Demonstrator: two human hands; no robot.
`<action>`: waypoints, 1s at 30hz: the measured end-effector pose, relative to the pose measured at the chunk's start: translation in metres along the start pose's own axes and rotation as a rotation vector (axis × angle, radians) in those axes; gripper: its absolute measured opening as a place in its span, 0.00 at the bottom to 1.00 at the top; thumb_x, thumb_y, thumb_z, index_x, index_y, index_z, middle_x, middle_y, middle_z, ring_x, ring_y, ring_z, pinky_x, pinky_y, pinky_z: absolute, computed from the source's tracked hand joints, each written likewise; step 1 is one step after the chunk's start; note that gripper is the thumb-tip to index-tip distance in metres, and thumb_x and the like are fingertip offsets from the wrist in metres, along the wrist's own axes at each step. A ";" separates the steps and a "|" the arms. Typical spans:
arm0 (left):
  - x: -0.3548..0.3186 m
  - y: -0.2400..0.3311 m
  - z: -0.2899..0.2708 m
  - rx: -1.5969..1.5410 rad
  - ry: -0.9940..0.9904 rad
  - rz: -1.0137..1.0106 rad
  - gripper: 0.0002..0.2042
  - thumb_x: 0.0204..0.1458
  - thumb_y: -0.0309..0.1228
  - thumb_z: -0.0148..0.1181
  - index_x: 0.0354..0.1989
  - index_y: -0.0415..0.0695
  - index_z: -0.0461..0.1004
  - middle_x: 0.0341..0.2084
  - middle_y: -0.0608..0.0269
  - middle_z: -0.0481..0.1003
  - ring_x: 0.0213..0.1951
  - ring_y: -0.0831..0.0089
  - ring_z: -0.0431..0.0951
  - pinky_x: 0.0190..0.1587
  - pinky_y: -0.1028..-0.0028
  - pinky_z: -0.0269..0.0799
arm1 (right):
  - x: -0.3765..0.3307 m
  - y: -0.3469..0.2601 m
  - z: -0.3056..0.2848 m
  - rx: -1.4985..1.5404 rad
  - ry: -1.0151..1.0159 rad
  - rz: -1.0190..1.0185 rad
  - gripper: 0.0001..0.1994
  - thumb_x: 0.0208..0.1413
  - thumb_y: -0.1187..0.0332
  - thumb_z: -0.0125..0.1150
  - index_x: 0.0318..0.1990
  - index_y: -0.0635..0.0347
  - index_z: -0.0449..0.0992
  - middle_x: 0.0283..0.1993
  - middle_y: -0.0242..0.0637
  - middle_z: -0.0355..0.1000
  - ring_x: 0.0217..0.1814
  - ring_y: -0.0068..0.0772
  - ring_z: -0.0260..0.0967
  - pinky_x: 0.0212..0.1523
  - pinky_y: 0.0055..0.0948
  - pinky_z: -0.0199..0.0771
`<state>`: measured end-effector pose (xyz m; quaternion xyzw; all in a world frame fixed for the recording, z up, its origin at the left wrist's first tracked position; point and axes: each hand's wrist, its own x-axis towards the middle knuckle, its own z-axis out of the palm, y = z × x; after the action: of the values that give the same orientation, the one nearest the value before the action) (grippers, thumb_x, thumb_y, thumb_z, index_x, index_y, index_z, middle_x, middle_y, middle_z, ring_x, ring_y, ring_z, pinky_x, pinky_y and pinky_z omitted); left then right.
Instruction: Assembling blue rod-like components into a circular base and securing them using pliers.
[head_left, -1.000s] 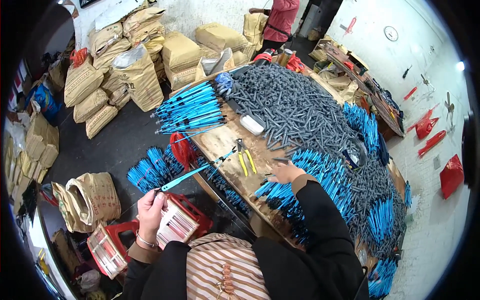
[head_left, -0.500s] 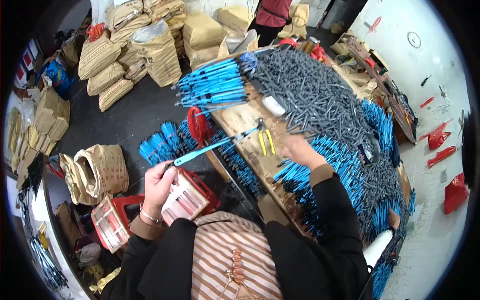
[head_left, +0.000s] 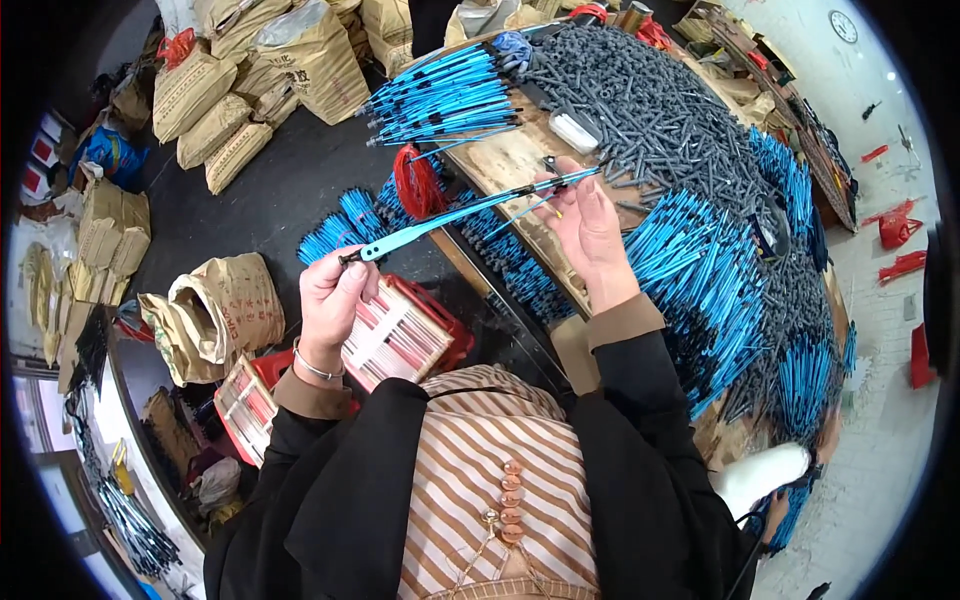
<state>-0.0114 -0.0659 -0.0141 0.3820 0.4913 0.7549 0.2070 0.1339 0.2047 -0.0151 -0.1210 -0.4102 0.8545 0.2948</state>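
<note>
A long blue rod (head_left: pixel 455 216) with a flat holed end and black fittings slants up and rightward between my hands. My left hand (head_left: pixel 335 295) is closed round its black near end. My right hand (head_left: pixel 595 235), palm up with fingers loosely curled, has the thin far end between thumb and fingers. Partly behind these fingers are the pliers (head_left: pixel 556 211), mostly hidden on the wooden tabletop (head_left: pixel 497 152). A heap of blue rods (head_left: pixel 690 265) lies to the right of my right hand.
Grey plastic pieces (head_left: pixel 610 95) cover the table's far part. Bundled blue rods (head_left: pixel 440 95) and red strands (head_left: pixel 418 183) lie at its left edge. Slatted red stools (head_left: pixel 398 330) stand below my left hand. Paper sacks (head_left: pixel 225 310) are on the floor. Another person's white sleeve (head_left: pixel 765 475) reaches in lower right.
My right hand has come up and left from beside the rod heap to the far end of the held rod. The left hand keeps its hold. The whole view has shifted slightly.
</note>
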 end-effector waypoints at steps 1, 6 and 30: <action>-0.002 0.001 0.000 -0.001 0.002 -0.014 0.11 0.54 0.20 0.48 0.44 0.33 0.72 0.20 0.62 0.70 0.21 0.79 0.66 0.26 0.82 0.63 | -0.002 0.001 0.008 0.123 0.033 0.019 0.18 0.60 0.59 0.51 0.51 0.62 0.65 0.36 0.38 0.69 0.33 0.26 0.66 0.35 0.22 0.68; 0.000 -0.011 0.028 -0.154 0.147 -0.050 0.12 0.55 0.22 0.48 0.47 0.33 0.70 0.30 0.57 0.74 0.30 0.74 0.73 0.37 0.79 0.69 | -0.012 0.010 0.022 0.331 0.228 0.041 0.11 0.60 0.60 0.51 0.37 0.58 0.70 0.23 0.29 0.65 0.23 0.24 0.62 0.26 0.23 0.65; 0.022 -0.047 -0.023 -1.012 0.555 -0.449 0.14 0.62 0.38 0.42 0.31 0.39 0.67 0.13 0.64 0.64 0.22 0.67 0.69 0.35 0.66 0.72 | -0.115 0.063 0.033 -0.032 0.277 0.413 0.13 0.57 0.60 0.55 0.41 0.61 0.71 0.31 0.36 0.70 0.26 0.22 0.65 0.20 0.14 0.60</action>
<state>-0.0459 -0.0440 -0.0539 -0.0865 0.1764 0.9035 0.3808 0.1848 0.0839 -0.0468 -0.3228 -0.3457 0.8654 0.1655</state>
